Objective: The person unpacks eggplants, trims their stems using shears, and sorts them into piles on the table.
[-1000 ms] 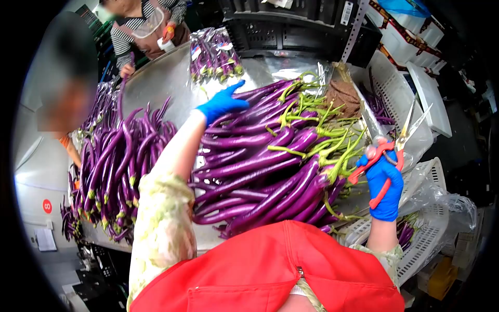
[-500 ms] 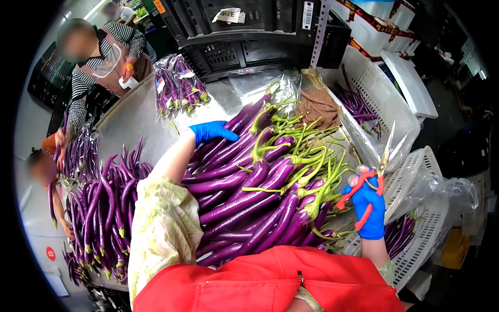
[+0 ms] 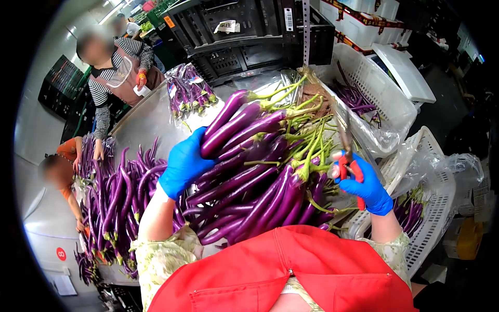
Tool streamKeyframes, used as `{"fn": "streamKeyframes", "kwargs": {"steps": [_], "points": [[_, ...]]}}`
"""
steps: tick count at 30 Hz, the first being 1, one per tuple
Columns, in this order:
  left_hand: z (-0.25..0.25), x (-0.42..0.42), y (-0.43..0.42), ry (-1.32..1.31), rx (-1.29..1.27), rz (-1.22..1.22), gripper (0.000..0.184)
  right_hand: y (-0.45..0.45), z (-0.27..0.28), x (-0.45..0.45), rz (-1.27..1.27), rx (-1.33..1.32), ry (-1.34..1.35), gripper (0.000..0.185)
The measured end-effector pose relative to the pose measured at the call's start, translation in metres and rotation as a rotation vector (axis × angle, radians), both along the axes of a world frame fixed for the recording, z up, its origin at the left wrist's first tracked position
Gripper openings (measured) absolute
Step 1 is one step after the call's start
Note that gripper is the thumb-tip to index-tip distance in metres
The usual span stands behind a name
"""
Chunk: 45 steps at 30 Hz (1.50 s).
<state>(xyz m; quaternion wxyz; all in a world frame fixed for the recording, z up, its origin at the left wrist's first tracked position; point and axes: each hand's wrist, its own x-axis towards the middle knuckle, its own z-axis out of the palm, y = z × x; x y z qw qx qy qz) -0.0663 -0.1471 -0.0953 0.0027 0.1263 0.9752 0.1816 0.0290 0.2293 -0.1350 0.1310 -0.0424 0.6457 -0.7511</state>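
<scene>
The left hand (image 3: 186,164), in a blue glove, has its grip closed round the blunt ends of a few eggplants (image 3: 234,126), the thumb hidden from where I stand; they lie slanted over the near pile (image 3: 249,200), green stems pointing up and away to the right. The right hand (image 3: 368,186), gloved the same way, has its grip wrapped round the red handles of the shears (image 3: 345,169), just beside the stems of the pile. The blades point up and are blurred, so I can't tell how far apart they stand. The near pile rests on a metal tabletop (image 3: 148,125), with another pile (image 3: 120,200) to its left, and beyond them sit clear bags of eggplants (image 3: 188,92). A brown cloth (image 3: 318,102) lies behind the stems, near the black crates (image 3: 234,39) stacked at the back. To the right, a white basket (image 3: 382,86) holds more eggplants in clear plastic, a white lid (image 3: 404,73) leaning by it; a second basket (image 3: 434,200), nearer the person, has eggplants and crumpled plastic too. Across the tabletop a co-worker in striped sleeves (image 3: 102,112) holds something small and white, and another in orange (image 3: 66,151) reaches in from the far left.
</scene>
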Motion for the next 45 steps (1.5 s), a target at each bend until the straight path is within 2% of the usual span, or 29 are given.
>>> {"fn": "streamKeyframes", "kwargs": {"steps": [5, 10, 13, 18, 21, 25, 30, 33, 36, 37, 40, 43, 45], "points": [[0.003, 0.045, -0.017, 0.194, 0.021, 0.121, 0.059, -0.005, 0.006, 0.016, 0.240, 0.198, 0.013, 0.054], [0.004, 0.075, -0.023, 0.180, 0.075, 0.202, 0.061, -0.015, 0.008, 0.026, 0.270, 0.152, -0.046, 0.054], [0.007, 0.084, -0.022, 0.171, 0.134, 0.199, 0.062, -0.022, 0.006, 0.025, 0.121, 0.529, 0.173, 0.059], [0.011, 0.093, -0.013, 0.056, 0.160, 0.179, 0.067, -0.035, 0.015, 0.018, -0.065, 0.625, 0.332, 0.059], [0.009, 0.099, -0.003, 0.008, 0.112, 0.124, 0.070, -0.043, 0.010, 0.009, -0.099, 0.604, 0.462, 0.058], [0.009, 0.103, 0.005, -0.066, 0.108, 0.083, 0.071, -0.048, 0.018, 0.004, -0.067, 0.567, 0.396, 0.056], [0.007, 0.102, 0.001, -0.094, 0.149, 0.080, 0.070, -0.043, 0.000, -0.005, -0.102, 0.586, 0.483, 0.043], [0.004, 0.099, -0.002, -0.136, 0.198, 0.103, 0.072, -0.042, -0.001, -0.005, -0.097, 0.587, 0.507, 0.042], [-0.002, 0.096, -0.009, -0.118, 0.394, 0.051, 0.070, -0.036, 0.006, 0.003, -0.049, 0.503, 0.324, 0.042], [-0.003, 0.096, -0.012, -0.148, 0.480, 0.094, 0.069, -0.033, 0.004, 0.007, -0.044, 0.314, 0.246, 0.043], [0.006, 0.100, -0.014, -0.227, 0.701, 0.229, 0.068, -0.018, 0.005, 0.015, 0.084, 0.308, 0.145, 0.045], [0.007, 0.099, -0.017, -0.189, 0.754, 0.191, 0.069, -0.015, 0.015, 0.013, 0.230, 0.364, 0.067, 0.048], [0.004, 0.100, -0.018, -0.146, 0.656, 0.174, 0.070, -0.019, 0.014, 0.010, 0.233, 0.362, 0.048, 0.054]]}}
